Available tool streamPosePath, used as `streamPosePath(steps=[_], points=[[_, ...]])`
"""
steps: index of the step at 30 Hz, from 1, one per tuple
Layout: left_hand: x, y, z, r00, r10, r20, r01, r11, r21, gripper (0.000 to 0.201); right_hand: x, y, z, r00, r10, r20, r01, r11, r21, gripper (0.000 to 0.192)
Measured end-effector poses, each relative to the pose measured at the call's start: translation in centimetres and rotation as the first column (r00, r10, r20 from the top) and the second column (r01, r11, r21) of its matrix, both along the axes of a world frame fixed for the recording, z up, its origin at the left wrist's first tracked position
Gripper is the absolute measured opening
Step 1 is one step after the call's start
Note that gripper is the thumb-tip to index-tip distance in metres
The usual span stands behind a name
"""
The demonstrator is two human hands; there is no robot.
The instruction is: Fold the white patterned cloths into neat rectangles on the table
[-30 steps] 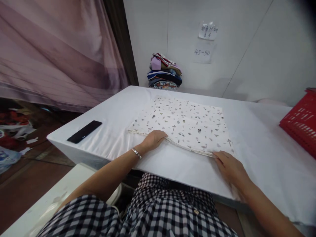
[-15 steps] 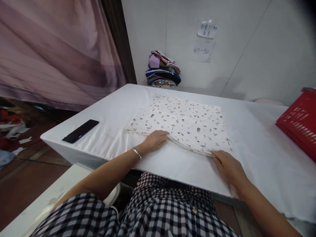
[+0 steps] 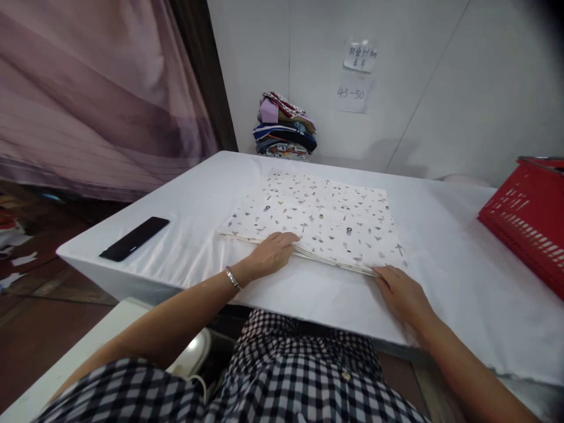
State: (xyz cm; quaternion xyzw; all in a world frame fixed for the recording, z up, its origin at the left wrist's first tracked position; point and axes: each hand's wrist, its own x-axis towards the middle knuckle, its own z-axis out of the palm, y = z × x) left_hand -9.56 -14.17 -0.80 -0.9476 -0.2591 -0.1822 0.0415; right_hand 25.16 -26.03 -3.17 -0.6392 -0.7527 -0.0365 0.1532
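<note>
A white cloth [image 3: 326,214] with small printed figures lies folded in layers on the white-covered table [image 3: 194,194]. My left hand [image 3: 274,252] grips its near edge at about the middle, fingers on top and the thumb side hidden beneath. At the near right corner, my right hand [image 3: 403,292] pinches the layered edge between thumb and fingers. Between the two hands the stacked layers of the edge show as thin lines.
A black phone [image 3: 134,238] lies at the table's left. Folded fabrics [image 3: 286,126] are piled at the back against the wall, below two paper notes [image 3: 352,94]. A red plastic basket [image 3: 524,211] stands at the right. A pink curtain [image 3: 97,88] hangs at the left.
The view has shifted slightly, so most things sit a little further left. Both hands keep their places on the cloth's near edge, which lies somewhat flatter between them.
</note>
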Motion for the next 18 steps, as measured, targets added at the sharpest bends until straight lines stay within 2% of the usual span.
streamPosePath(steps=[6,14,18], points=[[-1.0,-0.7,-0.8,1.000,-0.008,0.016,0.009,1.000,-0.020,0.015,-0.3,0.0,0.0,0.999,0.022,0.048,-0.024,0.999,0.032,0.033],[-0.5,-0.4,-1.2,1.000,-0.016,0.005,0.016,1.000,-0.023,0.018,-0.3,-0.2,-0.2,0.998,0.031,0.047,-0.034,0.998,0.055,0.034],[0.5,-0.1,-1.3,1.000,-0.024,-0.013,0.024,1.000,-0.010,0.022,-0.2,0.1,0.1,1.000,0.006,0.021,-0.006,1.000,0.009,0.032]])
